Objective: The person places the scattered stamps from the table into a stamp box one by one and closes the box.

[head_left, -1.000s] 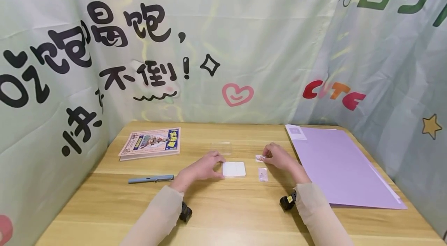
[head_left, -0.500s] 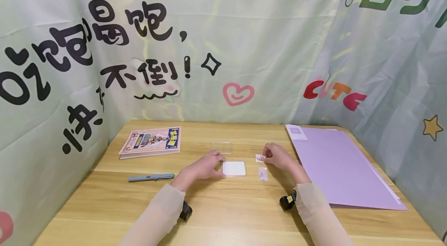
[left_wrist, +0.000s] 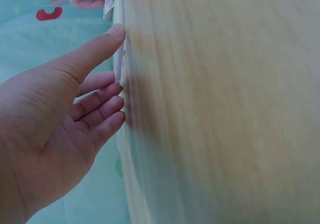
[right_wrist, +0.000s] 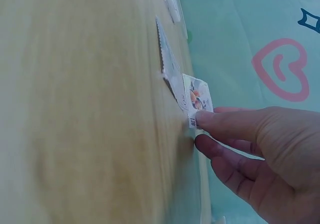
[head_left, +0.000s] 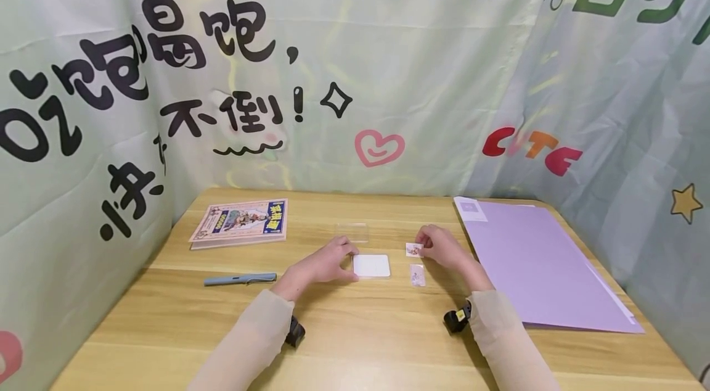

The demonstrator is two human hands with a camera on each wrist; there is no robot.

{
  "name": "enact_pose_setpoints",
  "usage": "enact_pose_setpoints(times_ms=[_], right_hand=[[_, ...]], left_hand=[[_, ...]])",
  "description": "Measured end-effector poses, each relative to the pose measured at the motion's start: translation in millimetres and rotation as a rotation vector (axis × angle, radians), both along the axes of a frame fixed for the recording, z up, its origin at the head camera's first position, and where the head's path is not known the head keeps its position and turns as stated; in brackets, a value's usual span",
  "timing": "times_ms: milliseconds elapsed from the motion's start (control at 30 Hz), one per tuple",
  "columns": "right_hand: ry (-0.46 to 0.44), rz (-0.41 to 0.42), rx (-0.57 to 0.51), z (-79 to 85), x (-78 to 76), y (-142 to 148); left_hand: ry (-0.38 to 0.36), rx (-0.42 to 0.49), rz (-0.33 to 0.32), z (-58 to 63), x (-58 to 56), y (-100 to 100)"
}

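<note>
In the head view my left hand (head_left: 327,261) holds the left side of a shallow clear case with a white insert (head_left: 371,266), thumb at the near edge and fingers at the far one. My right hand (head_left: 445,249) pinches a small postage stamp (right_wrist: 197,96) between thumb and fingers. The stamp carries a coloured picture and a printed 120. A second stamp (head_left: 417,275), with a toothed edge, lies on the table just nearer to me, between the case and my right forearm. Behind the case lies a clear plastic lid (head_left: 352,233).
A picture book (head_left: 240,223) lies at the back left of the wooden table (head_left: 355,348). In front of it is a blue-grey pen (head_left: 240,279). A large purple folder (head_left: 546,264) covers the right side. Printed cloth (head_left: 333,70) hangs round the back and sides.
The head view has tilted slightly. Both hands keep their places, the left at the case and the right on the stamp.
</note>
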State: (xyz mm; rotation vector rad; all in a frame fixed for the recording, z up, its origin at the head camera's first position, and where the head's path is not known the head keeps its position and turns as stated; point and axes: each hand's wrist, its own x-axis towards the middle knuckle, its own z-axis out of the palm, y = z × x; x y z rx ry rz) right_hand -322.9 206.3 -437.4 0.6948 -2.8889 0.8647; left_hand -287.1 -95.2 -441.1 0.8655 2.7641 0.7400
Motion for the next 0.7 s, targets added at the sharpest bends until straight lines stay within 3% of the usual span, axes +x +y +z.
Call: enact_pose_setpoints(times_ms=[200, 500, 700], right_hand=[[0.030, 0.003, -0.007, 0.1, -0.9, 0.6], [0.018, 0.009, -0.031, 1.4, -0.7, 0.8], [-0.009, 0.003, -0.068, 3.6, 1.6, -3.8]], left_hand=[[0.009, 0.005, -0.005, 0.1, -1.0, 0.1], [0.005, -0.005, 0.001, -0.7, 0.0, -0.1], [0.036, 0.002, -0.029, 2.7, 2.0, -1.0]])
